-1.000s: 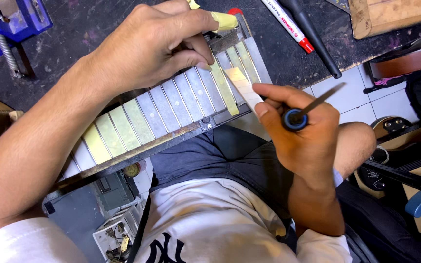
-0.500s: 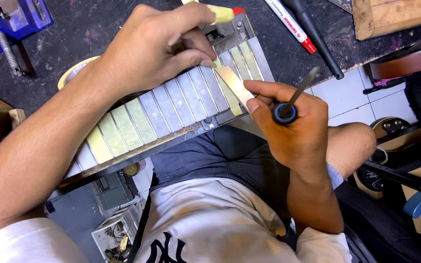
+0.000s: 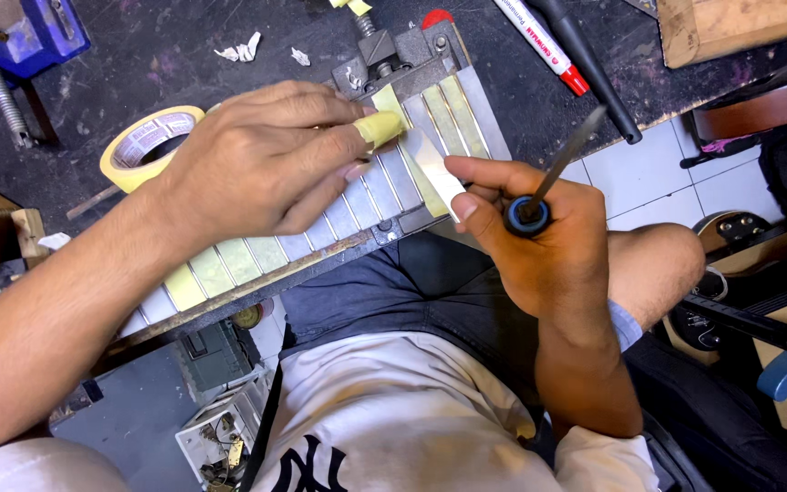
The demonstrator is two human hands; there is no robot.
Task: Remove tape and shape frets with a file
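Note:
A long fretted neck (image 3: 316,241) lies across the dark workbench, its spaces between frets covered with yellowish masking tape. My left hand (image 3: 261,164) rests on top of it, a tape-wrapped fingertip pressing near its far end. My right hand (image 3: 530,241) is closed around a blue-and-black tool handle with a thin dark shaft (image 3: 567,155) pointing up and away. Its thumb and fingers also pinch a pale strip of tape (image 3: 434,169) that lies over the neck. The far end of the neck sits by a grey metal clamp block (image 3: 393,50).
A roll of yellow masking tape (image 3: 143,141) lies behind my left wrist. A blue vise (image 3: 15,46) stands at the back left. A red-capped marker (image 3: 539,46) and a black rod (image 3: 589,68) lie at the back right, by a wooden board (image 3: 740,27). Below are my lap and tiled floor.
My right hand has stayed at the tape strip while tilting the tool shaft more upright. My left hand has slid along the neck, uncovering the tape roll behind it.

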